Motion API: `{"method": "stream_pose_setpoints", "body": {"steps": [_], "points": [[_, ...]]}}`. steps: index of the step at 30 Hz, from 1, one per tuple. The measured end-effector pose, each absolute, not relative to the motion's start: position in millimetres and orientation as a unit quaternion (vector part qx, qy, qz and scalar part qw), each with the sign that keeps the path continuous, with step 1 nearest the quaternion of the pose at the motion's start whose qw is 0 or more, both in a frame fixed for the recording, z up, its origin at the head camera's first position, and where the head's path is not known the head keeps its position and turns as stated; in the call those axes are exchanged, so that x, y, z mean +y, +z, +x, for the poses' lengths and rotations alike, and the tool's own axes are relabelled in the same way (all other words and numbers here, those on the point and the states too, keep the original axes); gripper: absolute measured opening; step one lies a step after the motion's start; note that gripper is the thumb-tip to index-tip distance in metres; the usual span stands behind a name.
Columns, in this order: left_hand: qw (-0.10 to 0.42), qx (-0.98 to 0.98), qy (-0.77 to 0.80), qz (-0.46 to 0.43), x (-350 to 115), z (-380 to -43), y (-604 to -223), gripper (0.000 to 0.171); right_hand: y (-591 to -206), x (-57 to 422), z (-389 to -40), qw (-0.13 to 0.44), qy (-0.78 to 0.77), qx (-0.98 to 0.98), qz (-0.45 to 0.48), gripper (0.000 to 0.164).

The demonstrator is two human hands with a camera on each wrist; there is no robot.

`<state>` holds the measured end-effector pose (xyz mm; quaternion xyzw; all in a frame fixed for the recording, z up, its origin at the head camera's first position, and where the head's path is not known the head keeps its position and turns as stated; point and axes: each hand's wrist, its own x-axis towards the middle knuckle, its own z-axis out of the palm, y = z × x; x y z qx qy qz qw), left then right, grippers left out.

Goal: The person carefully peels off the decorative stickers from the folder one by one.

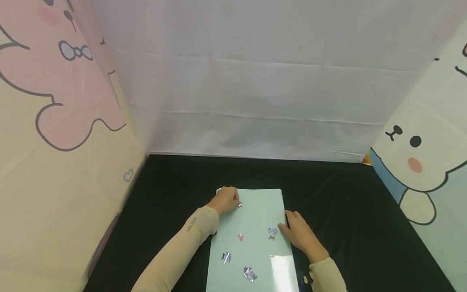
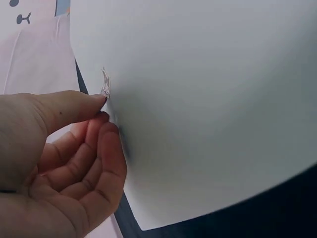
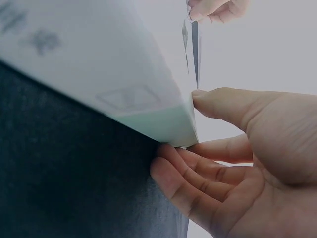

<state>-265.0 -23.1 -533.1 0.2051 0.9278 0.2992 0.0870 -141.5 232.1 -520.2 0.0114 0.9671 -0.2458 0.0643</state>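
A pale green file folder (image 1: pixel 255 215) lies on the black cloth, with shiny stickers on its cover. At the folder's upper left, my left hand (image 1: pixel 225 199) pinches a small silvery sticker (image 2: pixel 106 83) between thumb and fingers, close against the cover. My right hand (image 1: pixel 300 233) grips the folder's right edge. In the right wrist view the thumb (image 3: pixel 218 101) touches the cover side, while the curled fingers sit against the spine. Beside that thumb is a purple sticker (image 1: pixel 272 231). Lower down are a pink sticker (image 1: pixel 240 237) and two crinkled purple-silver ones (image 1: pixel 226 257).
Black cloth (image 1: pixel 175 178) covers the table around the folder. A white label (image 1: pixel 284 273) shows at the folder's lower right. Something dark with a yellow mark (image 1: pixel 305 280) lies by the right sleeve. Pale curtains (image 1: pixel 255 89) with cartoon animals stand behind and on both sides.
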Motion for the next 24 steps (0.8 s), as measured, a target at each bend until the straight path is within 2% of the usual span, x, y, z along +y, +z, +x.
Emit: {"method": "stream_pose_setpoints", "body": {"steps": [9,24], "points": [[0.082,0.930,0.316,0.169,-45.3,-263.3,-535.4,0.007,-520.5,231.2,-142.0,0.071,-0.246,0.967,0.013,0.058],[0.055,0.951,0.295,0.079,-155.7,-242.3,-539.3,0.009,-519.0,233.2,-142.6,0.076,-0.242,0.967,0.011,0.060]]}}
